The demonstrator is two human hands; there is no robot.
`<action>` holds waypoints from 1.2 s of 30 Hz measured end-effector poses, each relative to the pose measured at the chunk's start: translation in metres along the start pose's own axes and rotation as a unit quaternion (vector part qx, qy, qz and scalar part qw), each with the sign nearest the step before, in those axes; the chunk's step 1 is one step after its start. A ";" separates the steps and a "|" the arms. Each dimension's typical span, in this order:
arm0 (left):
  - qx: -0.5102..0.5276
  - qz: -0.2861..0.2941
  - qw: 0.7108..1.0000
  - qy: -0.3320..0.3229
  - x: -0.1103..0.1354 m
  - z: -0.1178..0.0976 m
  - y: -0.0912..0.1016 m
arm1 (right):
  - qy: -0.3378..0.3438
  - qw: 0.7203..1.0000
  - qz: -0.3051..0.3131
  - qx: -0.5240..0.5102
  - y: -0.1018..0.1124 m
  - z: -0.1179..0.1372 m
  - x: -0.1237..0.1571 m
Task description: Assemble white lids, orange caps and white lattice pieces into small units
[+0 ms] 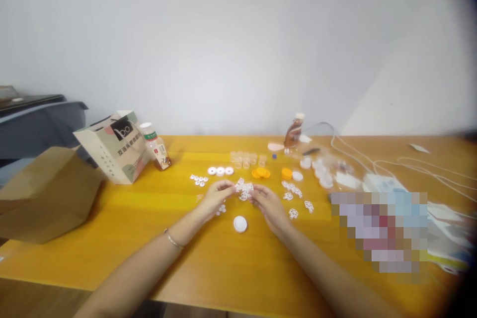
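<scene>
Between my two hands is a white perforated plastic piece, raised slightly in front of me; blur hides whether it is one piece or several. My left hand pinches its left side with the fingertips. The fingers of my right hand close on its right edge. Below the hands a round white lid lies on the table. Similar white cut-out pieces are scattered to the right. Several small white discs lie left of my left hand, and more small white parts sit partly behind its wrist.
Behind my hands stand clear cups, white rings and orange caps. A paper bag, a bottle and a brown bag occupy the left. Another bottle, cables and plastic packaging are at right.
</scene>
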State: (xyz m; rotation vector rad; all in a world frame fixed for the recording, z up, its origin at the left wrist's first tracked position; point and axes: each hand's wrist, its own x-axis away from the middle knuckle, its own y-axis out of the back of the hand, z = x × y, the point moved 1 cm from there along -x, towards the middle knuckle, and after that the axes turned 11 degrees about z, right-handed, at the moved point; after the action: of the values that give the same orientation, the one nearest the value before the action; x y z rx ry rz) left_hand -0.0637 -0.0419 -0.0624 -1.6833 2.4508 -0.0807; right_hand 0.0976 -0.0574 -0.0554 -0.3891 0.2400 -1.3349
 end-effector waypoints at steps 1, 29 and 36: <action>0.033 0.010 0.999 0.007 0.001 -0.001 -0.002 | -0.002 1.000 0.007 0.004 -0.001 0.000 0.001; -0.222 -0.028 0.974 -0.020 0.010 -0.021 -0.014 | -0.009 0.997 0.069 0.040 -0.009 -0.004 0.005; -0.210 -0.025 0.976 -0.048 0.009 -0.016 -0.015 | -0.008 0.998 0.060 0.036 -0.007 -0.005 0.004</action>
State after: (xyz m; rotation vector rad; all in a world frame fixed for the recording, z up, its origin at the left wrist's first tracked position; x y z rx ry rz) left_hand -0.0558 -0.0562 -0.0455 -1.8505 2.4762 0.5368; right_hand 0.0903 -0.0631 -0.0571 -0.3205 0.1990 -1.2192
